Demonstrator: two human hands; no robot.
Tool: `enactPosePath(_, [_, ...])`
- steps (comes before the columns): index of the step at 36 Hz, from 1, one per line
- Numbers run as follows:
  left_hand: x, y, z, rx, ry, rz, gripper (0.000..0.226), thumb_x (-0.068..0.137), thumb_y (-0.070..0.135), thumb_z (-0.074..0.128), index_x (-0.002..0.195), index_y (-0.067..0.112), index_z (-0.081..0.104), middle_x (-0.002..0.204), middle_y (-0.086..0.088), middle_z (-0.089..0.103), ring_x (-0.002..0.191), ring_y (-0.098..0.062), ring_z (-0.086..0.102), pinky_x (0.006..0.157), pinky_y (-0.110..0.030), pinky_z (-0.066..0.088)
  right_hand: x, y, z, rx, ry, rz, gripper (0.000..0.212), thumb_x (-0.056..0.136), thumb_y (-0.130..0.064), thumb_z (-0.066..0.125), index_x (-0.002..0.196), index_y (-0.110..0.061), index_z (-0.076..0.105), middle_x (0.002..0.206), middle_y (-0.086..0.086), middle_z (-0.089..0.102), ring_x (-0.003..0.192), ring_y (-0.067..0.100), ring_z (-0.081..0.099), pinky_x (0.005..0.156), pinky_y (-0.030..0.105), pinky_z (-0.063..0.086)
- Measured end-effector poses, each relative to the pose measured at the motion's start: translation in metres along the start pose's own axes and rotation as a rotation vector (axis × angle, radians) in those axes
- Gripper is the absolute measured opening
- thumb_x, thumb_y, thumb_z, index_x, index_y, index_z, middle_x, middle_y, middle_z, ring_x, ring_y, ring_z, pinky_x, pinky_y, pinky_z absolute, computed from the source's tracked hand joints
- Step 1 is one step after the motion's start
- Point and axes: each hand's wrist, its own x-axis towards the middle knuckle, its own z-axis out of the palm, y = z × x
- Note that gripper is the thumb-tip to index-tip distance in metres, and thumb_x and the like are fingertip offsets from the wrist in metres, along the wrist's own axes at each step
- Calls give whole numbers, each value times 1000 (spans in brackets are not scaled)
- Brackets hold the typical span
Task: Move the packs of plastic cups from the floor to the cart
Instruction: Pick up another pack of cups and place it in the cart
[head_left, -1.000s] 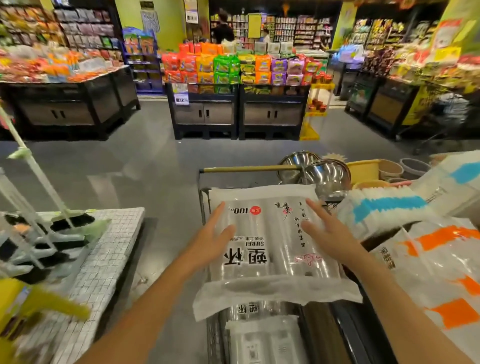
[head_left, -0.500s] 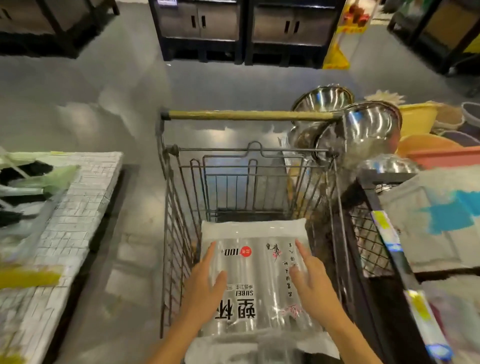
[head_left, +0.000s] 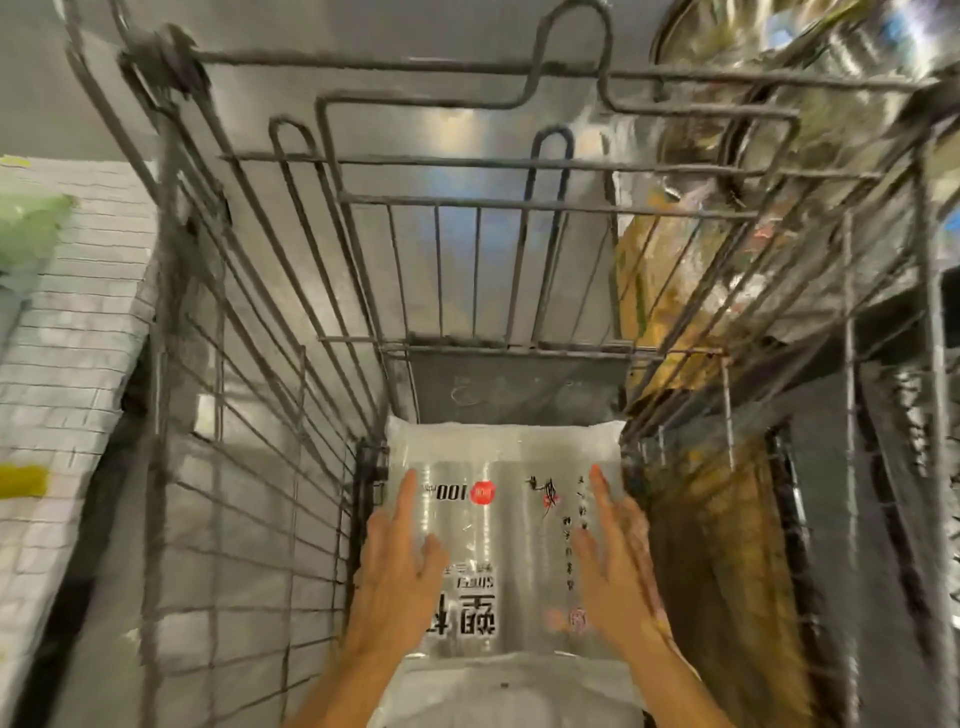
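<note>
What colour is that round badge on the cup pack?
Red: the round badge on the pack, clearest in the head view.

**Pack down in the cart**

Low in the wire cart (head_left: 249, 364), a clear pack of plastic cups (head_left: 506, 540) lies flat, its far edge close to the end panel. Glossy grey floor (head_left: 31, 62) shows through the bars.

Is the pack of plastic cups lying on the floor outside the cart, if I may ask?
No, the pack of plastic cups sits inside the wire cart, between its side walls.
</note>
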Motion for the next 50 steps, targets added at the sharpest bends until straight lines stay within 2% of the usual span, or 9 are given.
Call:
enactPosePath(5, [1,4,-3,6,-36,-7,70,98,40,41,147,59,-7,146,5,26,84,7,46,67,-13,37,0,-5,-1,16,-23,43,61,102,-41,42,147,-63,7,159,-29,-2,151,8,-5,124,47,12])
enactPosePath(7, [-1,8,-7,3,-34,-8,71,97,43,40,142,65,-10,156,2,16,108,-5,50,85,-30,49,-2,-9,-5,24,-40,66,59,101,-49,38,145,-67,3,162,-24,-4,152,9,-3,124,48,12])
enactPosePath(9, [-4,17,-14,50,-57,-41,72,98,42,40,139,69,-13,162,3,-4,141,-29,30,108,-56,38,-9,-17,-12,-4,-56,84,59,99,-55,35,144,-68,-1,164,-19,-4,152,10,-3,124,46,11])
enactPosePath(11, [-10,25,-26,96,-74,-65,70,99,42,42,142,66,-7,160,10,-14,149,-28,11,115,-56,26,-16,-27,-23,-68,-80,113,60,99,-56,35,143,-68,-3,165,-13,-8,153,14,0,122,45,15])
enactPosePath(14, [-23,46,-56,157,-57,-2,61,97,43,45,148,52,15,158,10,3,145,-25,24,115,-48,31,-26,-51,-49,-159,-126,167,59,100,-54,35,149,-60,2,166,-6,-4,152,22,14,118,46,25])
enactPosePath(18, [-46,102,-108,182,-45,68,51,98,38,48,147,29,38,152,3,28,135,-16,37,110,-33,34,-41,-100,-97,-215,-78,-2,55,101,-42,44,153,-34,27,152,1,38,133,22,45,105,37,40])
enactPosePath(23, [-86,168,-175,182,2,212,43,96,39,52,138,31,50,128,17,46,108,0,49,91,-17,36,-69,-180,-163,-349,-26,-223,56,100,-43,46,152,-30,30,140,1,51,124,22,53,94,38,48])
enactPosePath(32, [-183,224,-313,361,290,320,39,96,38,51,135,30,54,138,7,52,126,-12,46,107,-30,35,-139,-336,-226,-580,25,-589,45,99,-42,47,140,-24,49,130,3,60,112,25,62,90,41,52])
enactPosePath(50, [-439,49,-535,503,667,44,44,93,49,46,131,30,56,126,4,62,113,-19,57,93,-38,48,-385,-521,-77,-636,-52,-1013,36,100,-41,48,131,-26,57,130,-1,63,117,23,59,95,33,47])
